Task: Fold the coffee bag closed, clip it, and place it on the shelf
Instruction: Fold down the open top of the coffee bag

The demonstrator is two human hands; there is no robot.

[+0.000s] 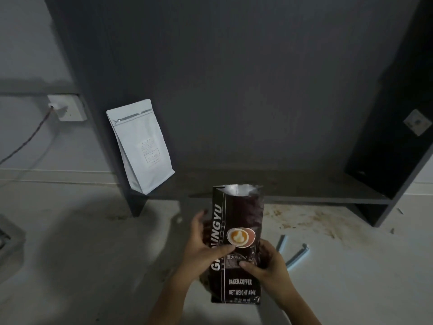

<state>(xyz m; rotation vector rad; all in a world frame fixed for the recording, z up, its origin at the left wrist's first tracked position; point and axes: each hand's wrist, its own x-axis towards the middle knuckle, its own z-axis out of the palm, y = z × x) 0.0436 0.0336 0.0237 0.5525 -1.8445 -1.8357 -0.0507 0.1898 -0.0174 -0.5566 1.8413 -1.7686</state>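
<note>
Two hands gripping coffee bag (pixel 237 245) upright over the floor, left hand (pixel 203 248) and right hand (pixel 267 262) clamping its sides; mouth gaping unfolded, so tilting is risking spilled coffee

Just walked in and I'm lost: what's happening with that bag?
A person holds a dark foil coffee bag upright in both hands, left hand and right hand at its sides. Its top is open, unfolded. Two pale blue clip bars lie on the floor. A white pouch leans on the dark shelf.
</note>
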